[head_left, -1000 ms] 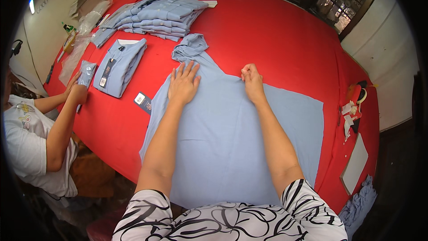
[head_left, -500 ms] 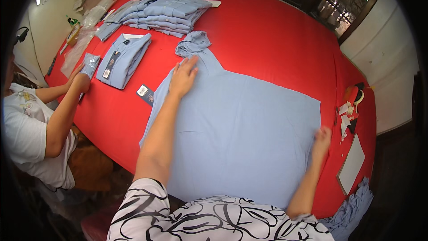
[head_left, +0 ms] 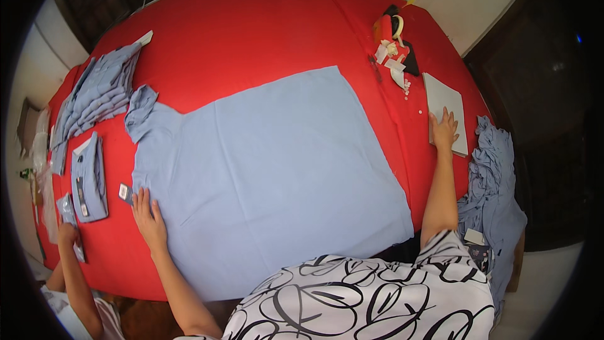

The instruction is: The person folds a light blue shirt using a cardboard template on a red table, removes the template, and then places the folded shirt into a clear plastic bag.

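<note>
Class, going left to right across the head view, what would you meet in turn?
Folded blue shirt, white-and-dark hang tag, spread-out blue garment, pale board under the right hand, crumpled blue cloth.

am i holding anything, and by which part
Nothing visibly held: left hand lies on the light-blue fabric shirt, right hand spread on the white rectangular board.

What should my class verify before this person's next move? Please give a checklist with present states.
1. Shirt body spread out on the red cloth: ok, slight wrinkles.
2. Far sleeve straightened: not ok, bunched.
3. Left hand at the shirt's left edge: ok.
4. Left fingers clear of the hang tag: cannot tell.
5. Right hand on the white board: ok.
6. White board a single piece: cannot tell.
</note>
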Demonstrator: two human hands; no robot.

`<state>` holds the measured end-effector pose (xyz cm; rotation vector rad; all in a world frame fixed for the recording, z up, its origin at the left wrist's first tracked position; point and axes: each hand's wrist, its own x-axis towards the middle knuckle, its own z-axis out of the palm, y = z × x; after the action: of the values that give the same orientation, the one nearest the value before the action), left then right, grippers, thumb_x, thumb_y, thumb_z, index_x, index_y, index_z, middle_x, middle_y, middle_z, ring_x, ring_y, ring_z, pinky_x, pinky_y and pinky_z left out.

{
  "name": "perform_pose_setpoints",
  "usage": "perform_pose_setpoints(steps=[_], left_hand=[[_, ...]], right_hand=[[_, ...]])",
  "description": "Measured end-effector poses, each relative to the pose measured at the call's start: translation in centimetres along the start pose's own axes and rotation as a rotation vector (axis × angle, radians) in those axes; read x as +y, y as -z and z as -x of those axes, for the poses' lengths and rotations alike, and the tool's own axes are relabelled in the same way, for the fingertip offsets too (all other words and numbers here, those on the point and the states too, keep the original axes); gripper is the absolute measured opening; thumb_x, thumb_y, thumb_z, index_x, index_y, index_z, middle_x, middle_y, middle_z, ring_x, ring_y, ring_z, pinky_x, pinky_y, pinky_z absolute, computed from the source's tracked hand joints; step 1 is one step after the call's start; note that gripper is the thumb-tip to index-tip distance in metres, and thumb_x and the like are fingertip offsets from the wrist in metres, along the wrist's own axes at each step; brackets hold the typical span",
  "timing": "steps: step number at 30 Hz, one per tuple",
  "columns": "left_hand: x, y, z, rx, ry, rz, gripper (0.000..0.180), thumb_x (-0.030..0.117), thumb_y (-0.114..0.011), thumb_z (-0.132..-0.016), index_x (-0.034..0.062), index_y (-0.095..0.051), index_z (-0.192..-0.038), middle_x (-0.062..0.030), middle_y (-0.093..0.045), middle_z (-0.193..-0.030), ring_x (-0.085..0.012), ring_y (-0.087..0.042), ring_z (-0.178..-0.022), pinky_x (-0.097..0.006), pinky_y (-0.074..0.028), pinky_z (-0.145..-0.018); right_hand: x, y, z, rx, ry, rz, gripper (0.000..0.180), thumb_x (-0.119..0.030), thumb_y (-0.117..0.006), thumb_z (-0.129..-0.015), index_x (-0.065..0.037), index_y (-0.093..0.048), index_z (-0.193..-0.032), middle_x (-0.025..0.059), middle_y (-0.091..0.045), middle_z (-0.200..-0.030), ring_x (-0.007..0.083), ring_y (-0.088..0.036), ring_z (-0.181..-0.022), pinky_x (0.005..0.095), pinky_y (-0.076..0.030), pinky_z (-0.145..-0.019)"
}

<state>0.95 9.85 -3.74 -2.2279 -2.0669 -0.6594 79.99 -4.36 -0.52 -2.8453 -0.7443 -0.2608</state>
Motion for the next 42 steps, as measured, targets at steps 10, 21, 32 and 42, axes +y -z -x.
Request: perform_pose_setpoints(steps=[10, 21, 32, 42], left_hand=[[0.7, 4.2, 10.6, 0.149, 0.274, -0.038, 0.038, 0.014, -0.061, -0.092, 0.0046, -0.058, -0.129, -0.0169, -0.048, -0.141, -0.0352, -0.042, -0.131, -0.047, -0.033, -0.110], [-2.8, 4.2, 10.2, 0.267, 0.437, 0.234, 0.032, 0.013, -0.065, -0.088, 0.0067, -0.063, -0.119, -0.0097, -0.055, -0.131, -0.0301, -0.048, -0.125, -0.041, -0.037, -0.106], [1.1, 2.4, 5.2, 0.306, 0.012, 0.402, 0.027, 0.007, -0.069, -0.080, 0.0071, -0.068, -0.106, -0.0085, -0.064, -0.105, -0.0280, -0.056, -0.103, -0.039, -0.044, -0.091], [-1.6, 1.1, -0.5, 0.104, 0.209, 0.646, 0.018, 0.016, -0.070, -0.086, 0.0005, -0.069, -0.094, -0.0113, -0.069, -0.087, -0.0239, -0.064, -0.074, -0.034, -0.050, -0.069]], right_hand=[[5.0, -3.4, -4.0, -0.422, 0.060, -0.897, 0.068, -0.045, -0.054, -0.096, 0.008, -0.045, -0.138, 0.0224, -0.053, -0.136, 0.0303, -0.049, -0.128, 0.0370, -0.036, -0.108], [-18.2, 18.7, 16.5, -0.612, 0.850, -1.134, 0.028, -0.004, -0.049, -0.099, 0.005, -0.052, -0.126, 0.0074, -0.064, -0.109, 0.0110, -0.059, -0.099, 0.0235, -0.043, -0.089], [-34.2, 6.2, 31.3, -0.679, 1.177, -0.497, 0.021, -0.007, -0.050, -0.095, -0.002, -0.062, -0.112, 0.0170, -0.066, -0.105, 0.0346, -0.062, -0.095, 0.0400, -0.047, -0.084], [-32.2, 0.5, 33.6, -0.007, 1.334, -0.687, 0.016, -0.005, -0.054, -0.091, -0.006, -0.065, -0.103, 0.0095, -0.062, -0.088, 0.0296, -0.057, -0.078, 0.0401, -0.043, -0.074]])
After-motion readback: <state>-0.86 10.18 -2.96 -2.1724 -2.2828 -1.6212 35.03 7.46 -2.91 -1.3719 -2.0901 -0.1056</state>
